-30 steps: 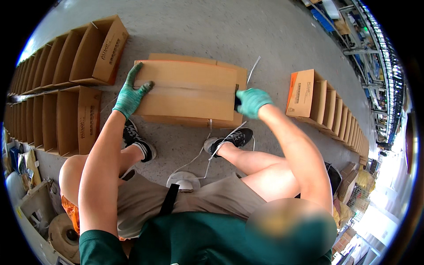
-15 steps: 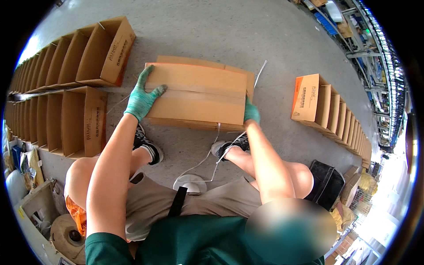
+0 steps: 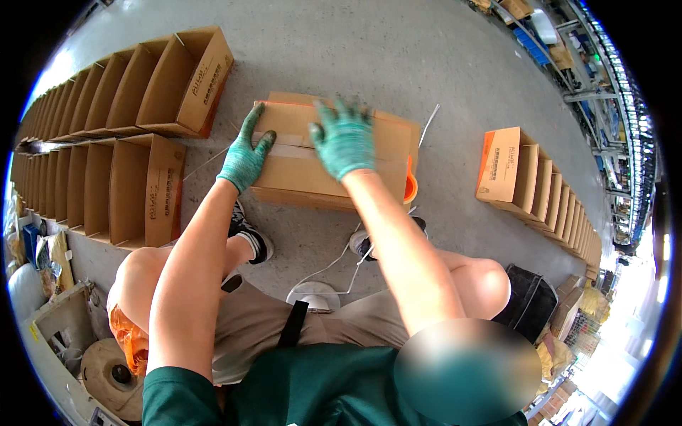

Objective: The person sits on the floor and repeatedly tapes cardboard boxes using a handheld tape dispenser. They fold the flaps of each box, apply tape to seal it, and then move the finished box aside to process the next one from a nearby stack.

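A closed brown cardboard box (image 3: 298,176) lies in front of my knees, with a strip of clear tape (image 3: 288,150) along its top seam. My left hand (image 3: 245,157), in a green knit glove, grips the box's left end, thumb on top and fingers along the edge. Over the top of the box, my gloved right hand (image 3: 344,140) is spread flat with its fingers apart; the fingertips are blurred. An orange curved thing (image 3: 410,187) shows beside the box's right end, mostly hidden. More cardboard (image 3: 291,97) sticks out past the box's far edge.
Rows of open cardboard boxes stand at left (image 3: 167,188) and right (image 3: 503,167). A white cord (image 3: 323,270) runs on the floor around a white round base (image 3: 314,298) between my feet. A black bin (image 3: 526,302) sits by my right knee. Shelving (image 3: 590,96) lines the far right.
My right hand has moved from the box's right end onto its top, spreading its fingers. The orange thing has come into sight there. My left hand keeps its place on the box.
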